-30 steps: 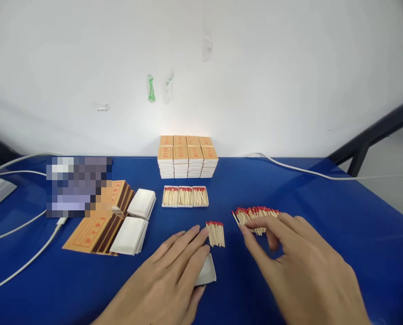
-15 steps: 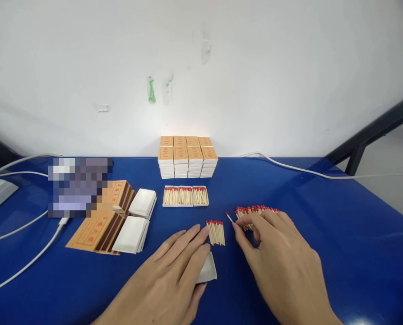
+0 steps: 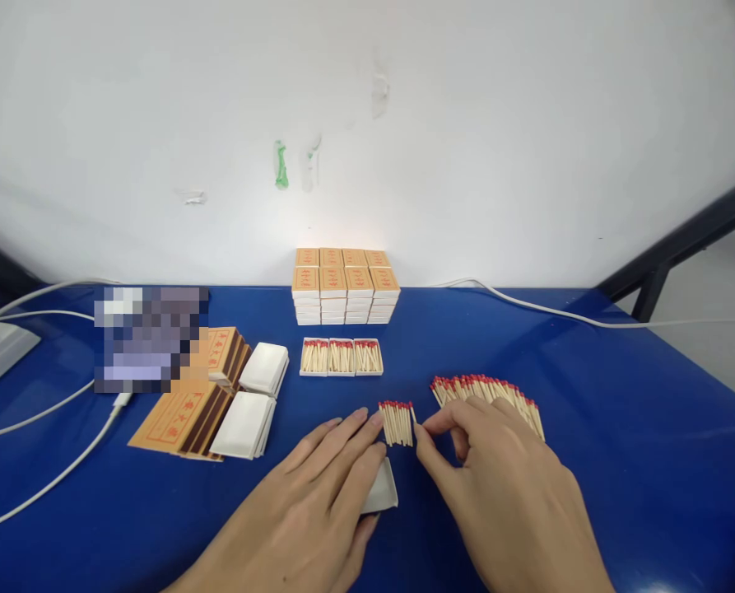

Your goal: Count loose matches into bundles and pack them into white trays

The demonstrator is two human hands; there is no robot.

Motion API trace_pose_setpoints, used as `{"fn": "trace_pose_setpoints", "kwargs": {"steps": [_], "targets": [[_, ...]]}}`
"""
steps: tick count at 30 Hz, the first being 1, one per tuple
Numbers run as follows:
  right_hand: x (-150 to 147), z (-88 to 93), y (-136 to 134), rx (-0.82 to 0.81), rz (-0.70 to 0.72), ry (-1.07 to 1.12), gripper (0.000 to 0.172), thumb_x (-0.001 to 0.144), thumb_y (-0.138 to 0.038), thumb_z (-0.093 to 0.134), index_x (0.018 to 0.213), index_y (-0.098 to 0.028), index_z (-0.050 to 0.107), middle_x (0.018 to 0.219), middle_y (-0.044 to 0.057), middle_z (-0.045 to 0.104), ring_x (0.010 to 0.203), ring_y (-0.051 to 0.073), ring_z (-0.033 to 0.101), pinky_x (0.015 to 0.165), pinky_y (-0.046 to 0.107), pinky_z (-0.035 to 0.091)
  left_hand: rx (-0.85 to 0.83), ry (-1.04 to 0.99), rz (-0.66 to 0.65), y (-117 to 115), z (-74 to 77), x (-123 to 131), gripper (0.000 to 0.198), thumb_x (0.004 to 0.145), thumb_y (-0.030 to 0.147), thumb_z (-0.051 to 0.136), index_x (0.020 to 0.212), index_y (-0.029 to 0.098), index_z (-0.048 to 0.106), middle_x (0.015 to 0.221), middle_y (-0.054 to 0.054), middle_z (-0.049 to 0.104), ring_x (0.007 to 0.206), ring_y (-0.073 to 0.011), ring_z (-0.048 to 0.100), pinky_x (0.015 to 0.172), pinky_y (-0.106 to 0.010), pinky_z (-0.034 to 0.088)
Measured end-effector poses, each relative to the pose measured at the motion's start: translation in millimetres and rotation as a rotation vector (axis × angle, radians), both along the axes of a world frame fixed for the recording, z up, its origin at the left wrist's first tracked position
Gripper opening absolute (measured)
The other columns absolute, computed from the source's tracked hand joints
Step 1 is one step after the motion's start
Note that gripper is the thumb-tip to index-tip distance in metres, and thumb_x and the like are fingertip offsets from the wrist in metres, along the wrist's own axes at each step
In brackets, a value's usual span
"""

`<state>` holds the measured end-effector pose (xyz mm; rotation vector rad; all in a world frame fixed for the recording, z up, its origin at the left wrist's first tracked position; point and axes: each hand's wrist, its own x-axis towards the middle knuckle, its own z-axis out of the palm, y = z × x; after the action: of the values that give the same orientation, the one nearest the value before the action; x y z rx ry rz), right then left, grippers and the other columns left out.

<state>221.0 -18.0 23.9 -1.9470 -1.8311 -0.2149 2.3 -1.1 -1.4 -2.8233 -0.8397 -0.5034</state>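
Note:
My left hand [image 3: 318, 494] lies low over the blue table with its thumb and index finger around an empty white matchbox tray [image 3: 383, 490]; the tray's left part is hidden under the hand. The other fingertips touch the left side of a small row of red-tipped matches [image 3: 397, 424]. At that row's right end, my right hand [image 3: 503, 486] is closed, pinching one match [image 3: 413, 413] upright between thumb and index finger. A larger fanned pile of matches [image 3: 490, 394] lies just beyond the right hand, partly covered by it.
Three match-filled trays [image 3: 341, 358] stand side by side, with stacked orange-topped matchboxes [image 3: 346, 284] behind by the wall. To the left are white empty trays [image 3: 244, 424], flat orange sleeves [image 3: 175, 416], a blurred device [image 3: 151, 338] and white cables [image 3: 52, 473].
My right hand has moved left, carrying a match from beside the pile to the right end of the small row. My left hand and the tray stay in place.

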Motion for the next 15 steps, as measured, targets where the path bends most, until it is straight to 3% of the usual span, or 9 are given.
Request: {"fn": "trace_pose_setpoints", "kwargs": {"steps": [9,15], "targets": [[-15.8,0.0,3.8,-0.037,0.01,0.116,0.03,0.093,-0.041,0.065,0.066,-0.029,0.063,0.065,0.002,0.064,0.07,0.025,0.069,0.043,0.028,0.037,-0.007,0.011,-0.002,-0.2,0.0,0.1,0.052,0.107,0.014,0.043,0.158,0.005,0.052,0.165,-0.014,0.058,0.151,-0.0286,0.06,0.116,-0.044,0.06],[-3.8,15.3,-0.9,-0.049,0.033,0.351,0.037,0.098,-0.052,0.065,0.07,-0.028,0.068,0.061,-0.003,0.061,0.051,0.015,0.057,0.046,0.027,0.044,-0.004,-0.014,0.001,-0.5,-1.7,0.3,0.053,0.107,0.014,0.042,0.157,0.005,0.053,0.166,-0.014,0.057,0.149,-0.0288,0.062,0.115,-0.043,0.061]]}}
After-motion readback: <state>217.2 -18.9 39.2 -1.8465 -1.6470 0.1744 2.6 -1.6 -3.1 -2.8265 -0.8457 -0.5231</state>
